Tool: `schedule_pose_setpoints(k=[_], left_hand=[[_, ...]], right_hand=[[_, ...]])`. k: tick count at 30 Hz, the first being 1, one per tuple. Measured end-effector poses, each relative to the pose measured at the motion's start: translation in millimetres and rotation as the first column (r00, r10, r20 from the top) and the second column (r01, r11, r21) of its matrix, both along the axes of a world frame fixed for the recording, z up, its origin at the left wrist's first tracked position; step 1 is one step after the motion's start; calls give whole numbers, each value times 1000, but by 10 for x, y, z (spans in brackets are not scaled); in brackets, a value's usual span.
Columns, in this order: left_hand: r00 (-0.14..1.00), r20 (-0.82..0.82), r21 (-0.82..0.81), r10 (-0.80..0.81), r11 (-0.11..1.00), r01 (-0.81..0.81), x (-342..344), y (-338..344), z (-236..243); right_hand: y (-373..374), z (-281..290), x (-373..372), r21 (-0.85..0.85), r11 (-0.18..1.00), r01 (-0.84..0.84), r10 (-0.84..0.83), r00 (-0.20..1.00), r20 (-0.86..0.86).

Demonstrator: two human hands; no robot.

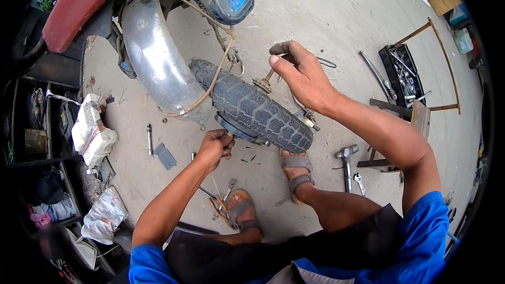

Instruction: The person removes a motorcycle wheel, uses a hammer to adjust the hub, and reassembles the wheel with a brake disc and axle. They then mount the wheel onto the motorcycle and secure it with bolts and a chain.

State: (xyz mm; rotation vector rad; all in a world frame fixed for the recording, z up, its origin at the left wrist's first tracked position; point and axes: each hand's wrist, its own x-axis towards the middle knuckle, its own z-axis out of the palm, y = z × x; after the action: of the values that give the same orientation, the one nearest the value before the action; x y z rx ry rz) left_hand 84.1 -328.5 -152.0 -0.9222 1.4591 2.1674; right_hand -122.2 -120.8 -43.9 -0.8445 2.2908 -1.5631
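A motorcycle-type wheel with a knobbly black tyre (258, 105) stands upright on the floor between my feet and a dented silver mudguard (158, 55). My left hand (213, 150) is closed at the wheel's left side, its fingertips on the edge of a dark round hub plate (235, 129). Across the tyre, my right hand (302, 76) curls its thumb and fingers over a thin metal axle (270, 74) that sticks out by a round flange (262, 85). The axle's upper end is hidden behind the thumb. A brown cable (214, 81) loops over the tyre.
A black toolbox (405, 76) full of metal parts sits at the right, a long wrench (376, 73) alongside. Near my right foot lie a hammer (346, 168) and an adjustable wrench (360, 184). Pliers (223, 210) rest by my left foot. Cluttered shelves (44, 165) line the left.
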Motion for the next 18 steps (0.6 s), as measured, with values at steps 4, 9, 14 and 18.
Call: schedule_pose_setpoints(k=[4,9,14,18], left_hand=[[1000,-2,-23,-1,1000,1,2,-4,16],[1000,-3,-23,7,1000,-7,30,-26,-40],[1000,5,-12,18,1000,-18,18,-19,-10],[1000,15,5,18,1000,-18,12,-40,21]], right_hand=[[203,-503,-531,223,975,-20,-77,905,418],[130,-783,-475,296,949,-104,-97,801,591],[-137,-931,-454,216,975,-43,-130,679,722],[-256,-1060,-395,149,988,31,-139,587,798]])
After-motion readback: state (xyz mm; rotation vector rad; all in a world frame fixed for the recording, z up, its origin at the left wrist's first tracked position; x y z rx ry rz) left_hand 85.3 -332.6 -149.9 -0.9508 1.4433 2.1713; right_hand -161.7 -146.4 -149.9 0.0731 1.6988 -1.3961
